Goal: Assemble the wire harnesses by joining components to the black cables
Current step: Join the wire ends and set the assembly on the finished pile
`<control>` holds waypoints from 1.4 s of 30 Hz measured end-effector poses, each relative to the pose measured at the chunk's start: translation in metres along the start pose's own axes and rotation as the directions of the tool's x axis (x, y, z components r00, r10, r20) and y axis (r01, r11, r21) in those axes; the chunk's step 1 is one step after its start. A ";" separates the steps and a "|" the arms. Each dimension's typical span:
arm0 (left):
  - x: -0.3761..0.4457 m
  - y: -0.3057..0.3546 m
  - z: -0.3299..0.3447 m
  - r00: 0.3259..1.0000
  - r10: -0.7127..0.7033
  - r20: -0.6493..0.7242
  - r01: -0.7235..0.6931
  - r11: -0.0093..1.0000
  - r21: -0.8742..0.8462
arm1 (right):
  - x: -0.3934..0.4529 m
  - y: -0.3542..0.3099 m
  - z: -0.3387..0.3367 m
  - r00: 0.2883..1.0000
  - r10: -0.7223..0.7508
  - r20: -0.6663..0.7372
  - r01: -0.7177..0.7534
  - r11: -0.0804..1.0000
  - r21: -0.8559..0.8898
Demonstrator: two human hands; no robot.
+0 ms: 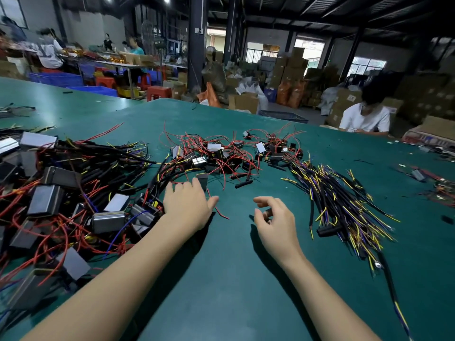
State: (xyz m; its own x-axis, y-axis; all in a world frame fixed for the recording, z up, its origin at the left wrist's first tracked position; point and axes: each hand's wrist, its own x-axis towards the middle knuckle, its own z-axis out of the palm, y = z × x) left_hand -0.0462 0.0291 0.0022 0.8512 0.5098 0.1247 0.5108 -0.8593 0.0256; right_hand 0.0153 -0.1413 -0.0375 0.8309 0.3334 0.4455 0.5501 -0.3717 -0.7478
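Left hand (188, 205): fingers spread, reaching the centre component pile (221, 156).
Right hand (274, 219): fingers loosely curled, empty.
Advice: lift one black cable (344, 200) cleanly.

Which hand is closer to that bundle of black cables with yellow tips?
Right. The right hand hovers beside the bundle of black cables, on its left; the left hand is farther off, by the pile of finished harnesses.

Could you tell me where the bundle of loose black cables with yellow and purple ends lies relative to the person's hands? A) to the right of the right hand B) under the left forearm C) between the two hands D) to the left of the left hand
A: the cable bundle fans out on the green table beyond the right hand, away from the left hand.
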 end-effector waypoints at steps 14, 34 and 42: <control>0.028 0.045 -0.012 0.947 0.181 -0.266 -0.319 0.640 -0.699 | 0.010 0.007 0.003 0.980 0.155 -0.122 -0.121 0.961 0.249; 0.028 0.049 0.005 0.977 0.014 0.213 0.214 -0.068 -0.975 | 0.009 0.005 0.000 0.964 0.263 -0.035 -0.229 0.891 0.391; 0.023 0.056 -0.005 0.964 0.234 -0.123 -0.181 0.245 -0.953 | 0.012 0.007 0.000 0.965 0.257 -0.054 -0.217 0.895 0.389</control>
State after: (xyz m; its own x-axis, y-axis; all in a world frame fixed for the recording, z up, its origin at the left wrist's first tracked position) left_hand 0.0011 -0.0075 0.0113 0.9258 0.2854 0.2479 -0.1433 -0.3421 0.9287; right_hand 0.0291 -0.1397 -0.0369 0.9478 0.1790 0.2640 0.2796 -0.0677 -0.9577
